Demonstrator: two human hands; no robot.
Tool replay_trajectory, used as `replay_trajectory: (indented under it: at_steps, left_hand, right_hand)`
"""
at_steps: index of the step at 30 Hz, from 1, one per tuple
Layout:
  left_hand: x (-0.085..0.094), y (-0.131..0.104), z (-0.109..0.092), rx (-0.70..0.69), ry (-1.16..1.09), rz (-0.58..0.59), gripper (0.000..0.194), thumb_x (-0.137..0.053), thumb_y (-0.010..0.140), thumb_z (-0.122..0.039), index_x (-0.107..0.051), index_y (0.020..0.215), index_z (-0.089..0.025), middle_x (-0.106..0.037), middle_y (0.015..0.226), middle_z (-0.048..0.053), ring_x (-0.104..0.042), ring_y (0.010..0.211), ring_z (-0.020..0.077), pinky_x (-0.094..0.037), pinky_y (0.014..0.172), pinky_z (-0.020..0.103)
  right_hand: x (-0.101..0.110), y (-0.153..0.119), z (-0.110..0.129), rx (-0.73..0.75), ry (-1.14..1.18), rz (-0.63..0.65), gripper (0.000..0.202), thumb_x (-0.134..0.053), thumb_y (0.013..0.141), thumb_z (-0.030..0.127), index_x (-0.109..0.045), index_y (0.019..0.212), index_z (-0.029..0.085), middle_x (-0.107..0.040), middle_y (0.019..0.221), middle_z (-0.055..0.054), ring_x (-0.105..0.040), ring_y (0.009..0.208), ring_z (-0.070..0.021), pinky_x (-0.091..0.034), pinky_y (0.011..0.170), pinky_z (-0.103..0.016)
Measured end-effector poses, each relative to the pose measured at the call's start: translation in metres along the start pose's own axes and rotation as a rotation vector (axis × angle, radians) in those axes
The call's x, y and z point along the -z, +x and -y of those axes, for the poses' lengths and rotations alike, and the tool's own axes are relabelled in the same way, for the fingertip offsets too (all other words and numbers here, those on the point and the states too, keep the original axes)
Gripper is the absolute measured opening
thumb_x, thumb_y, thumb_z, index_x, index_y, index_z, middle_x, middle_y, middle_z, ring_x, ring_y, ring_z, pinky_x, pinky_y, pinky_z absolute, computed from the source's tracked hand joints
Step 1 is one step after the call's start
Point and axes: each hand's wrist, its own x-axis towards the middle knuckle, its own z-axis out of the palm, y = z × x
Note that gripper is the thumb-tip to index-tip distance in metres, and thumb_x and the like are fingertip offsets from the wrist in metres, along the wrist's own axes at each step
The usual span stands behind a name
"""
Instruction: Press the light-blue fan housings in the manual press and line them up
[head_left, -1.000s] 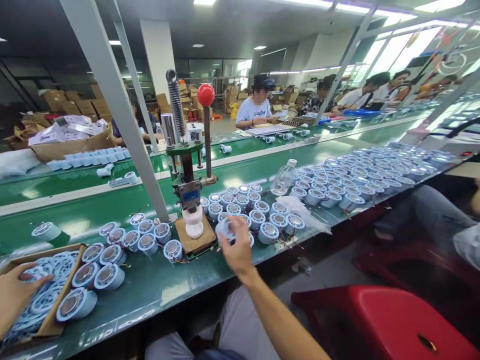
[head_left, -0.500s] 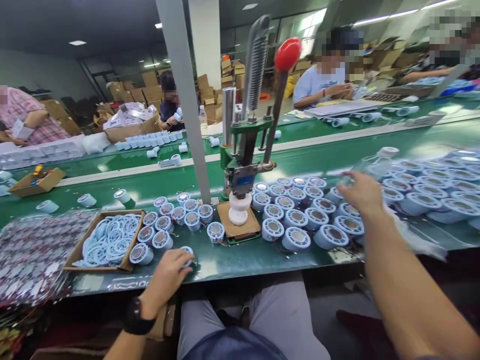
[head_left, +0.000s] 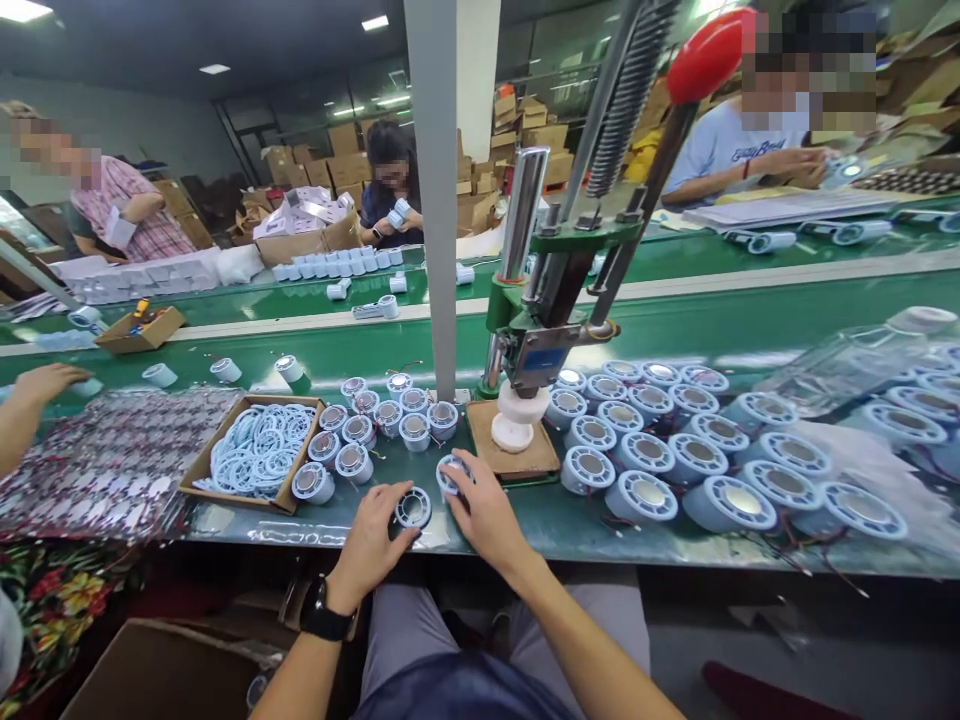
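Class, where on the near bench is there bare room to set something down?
Bare: the bench in front of the press, between the right hand and the packed cups; also the green strip behind those cups. Crowded: right of the press, and just right of the box of rings.

Bench (head_left: 540,535) w/ blue pcs (head_left: 643,497), prob. bottle (head_left: 847,360).

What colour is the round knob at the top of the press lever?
Red; the knob shows best in the head view.

Near the lower middle of the frame, a round part with dark slotted rim (head_left: 413,508) faces upward, and just beside, slightly higher, lies a light-blue round part (head_left: 451,470), partly hidden.
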Motion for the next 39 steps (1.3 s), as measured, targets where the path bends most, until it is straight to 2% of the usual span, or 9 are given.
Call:
replay_trajectory:
  at_steps: [4, 10, 16, 21, 25, 30, 32, 35, 39]
  left_hand:
    - [-0.007, 0.003, -0.023, 0.074, -0.132, -0.147, 0.064, -0.068, 0.082, -0.022, -0.043, 0.141, -0.022, -0.063, 0.128, 0.010, -0.061, 0.114, 0.0247, -0.049, 0.102, 0.044]
    - [-0.020, 0.026, -0.057, -0.039, -0.056, -0.046, 0.068, -0.068, 0.079, -0.016, -0.044, 0.142, -0.023, -0.061, 0.129, 0.010, -0.056, 0.118, 0.0270, -0.047, 0.105, 0.046]
    - [-0.030, 0.029, -0.063, 0.076, -0.095, -0.107, 0.067, -0.065, 0.077, -0.013, -0.044, 0.141, -0.021, -0.059, 0.126, 0.011, -0.054, 0.120, 0.0284, -0.044, 0.106, 0.048]
    - [-0.051, 0.020, -0.061, 0.161, -0.209, -0.180, 0.059, -0.059, 0.079, -0.017, -0.048, 0.136, -0.017, -0.057, 0.129, 0.014, -0.054, 0.123, 0.0283, -0.045, 0.106, 0.047]
    - [-0.049, 0.033, -0.060, 0.213, -0.315, -0.129, 0.050, -0.062, 0.075, -0.020, -0.056, 0.124, -0.016, -0.066, 0.120, 0.012, -0.063, 0.111, 0.0266, -0.050, 0.099, 0.043]
    - [-0.026, 0.095, -0.080, 0.146, -0.366, -0.091, 0.050, -0.071, 0.070, -0.024, -0.061, 0.118, -0.017, -0.071, 0.109, 0.007, -0.067, 0.098, 0.0238, -0.052, 0.093, 0.038]
    - [-0.028, 0.122, -0.090, 0.091, -0.403, -0.084, 0.049, -0.073, 0.069, -0.023, -0.063, 0.116, -0.017, -0.072, 0.107, 0.007, -0.067, 0.096, 0.0232, -0.052, 0.092, 0.037]
    - [-0.048, 0.152, -0.101, 0.041, -0.494, -0.045, 0.051, -0.078, 0.067, -0.022, -0.063, 0.115, -0.015, -0.072, 0.108, 0.009, -0.067, 0.097, 0.0240, -0.052, 0.092, 0.038]
    - [-0.077, 0.170, -0.107, -0.001, -0.741, 0.044, 0.052, -0.079, 0.067, -0.015, -0.062, 0.117, -0.011, -0.070, 0.115, 0.013, -0.066, 0.105, 0.0257, -0.050, 0.096, 0.039]
  right_hand:
    - [0.000, -0.026, 0.007, -0.075, 0.177, -0.075, 0.050, -0.055, 0.086, 0.014, -0.051, 0.136, 0.019, -0.055, 0.134, -0.012, -0.056, 0.124, -0.0230, -0.052, 0.103, -0.039]
    - [-0.012, -0.038, 0.009, -0.156, 0.252, -0.131, 0.058, -0.052, 0.082, 0.012, -0.046, 0.139, 0.018, -0.058, 0.134, -0.011, -0.059, 0.123, -0.0212, -0.053, 0.103, -0.036]
    - [-0.017, -0.039, 0.009, -0.196, 0.256, -0.179, 0.060, -0.051, 0.085, 0.013, -0.041, 0.144, 0.017, -0.057, 0.135, -0.013, -0.059, 0.123, -0.0216, -0.053, 0.101, -0.038]
    - [-0.011, -0.040, 0.005, -0.117, 0.168, -0.070, 0.058, -0.048, 0.084, 0.009, -0.045, 0.142, 0.016, -0.058, 0.132, -0.014, -0.059, 0.121, -0.0228, -0.054, 0.101, -0.041]
    - [0.061, -0.003, 0.007, 0.081, -0.020, 0.052, 0.058, -0.053, 0.081, 0.010, -0.050, 0.139, 0.018, -0.059, 0.129, -0.013, -0.059, 0.118, -0.0252, -0.056, 0.098, -0.042]
    - [0.226, 0.131, 0.040, 0.258, -0.333, -0.407, 0.042, -0.057, 0.088, 0.015, -0.057, 0.130, 0.011, -0.060, 0.126, -0.013, -0.053, 0.125, -0.0246, -0.044, 0.111, -0.046]
    - [0.273, 0.192, 0.047, 0.160, -0.360, -0.563, 0.046, -0.058, 0.089, 0.018, -0.053, 0.133, 0.003, -0.057, 0.130, -0.016, -0.052, 0.125, -0.0220, -0.045, 0.107, -0.038]
    - [0.299, 0.258, 0.039, -0.048, -0.138, -0.513, 0.057, -0.035, 0.097, 0.030, -0.040, 0.135, -0.013, -0.059, 0.123, -0.019, -0.062, 0.109, -0.0145, -0.046, 0.083, -0.025]
    - [0.291, 0.295, 0.018, -0.108, 0.107, -0.363, 0.074, -0.011, 0.089, 0.036, -0.043, 0.112, -0.027, -0.065, 0.094, -0.013, -0.066, 0.074, -0.0079, -0.038, 0.061, -0.022]
